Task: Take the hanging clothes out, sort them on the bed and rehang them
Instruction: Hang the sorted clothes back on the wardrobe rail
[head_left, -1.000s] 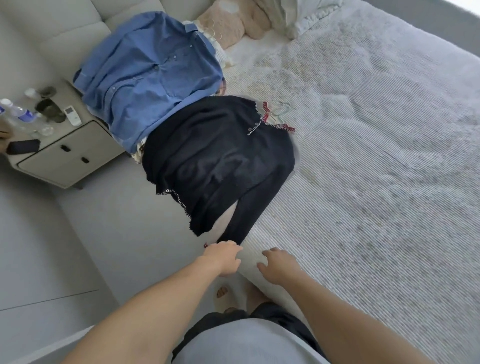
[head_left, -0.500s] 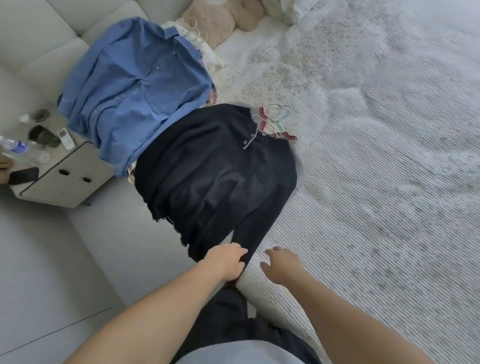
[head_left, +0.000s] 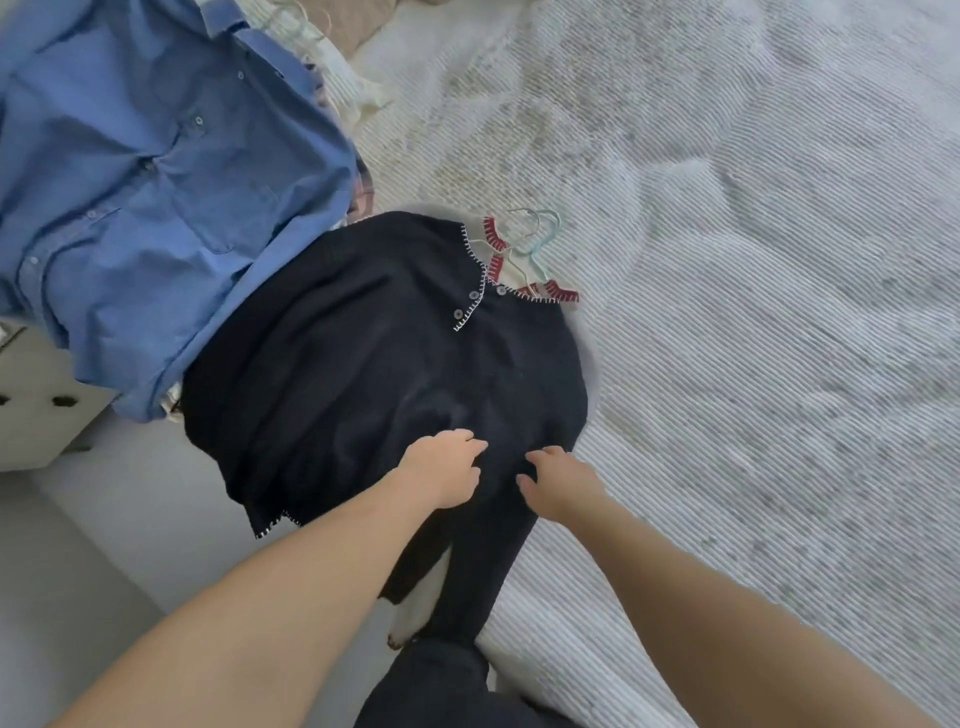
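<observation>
A black cardigan with white stitched edging lies spread on the near left part of the bed, one sleeve hanging over the bed's edge. Pale green hangers and a red-trimmed garment stick out at its collar. A blue button shirt lies beyond it to the left, over other clothes. My left hand rests on the cardigan's lower part, fingers curled. My right hand hovers just beside it over the sleeve, fingers loosely bent, holding nothing.
A beige bedside cabinet stands at the left edge, beside the bed. Light striped bedding covers the whole right side. Grey floor lies at the lower left. My own dark trousers show at the bottom.
Both hands have moved forward from the bed's edge onto the lower part of the black cardigan. The camera has come closer to the clothes.
</observation>
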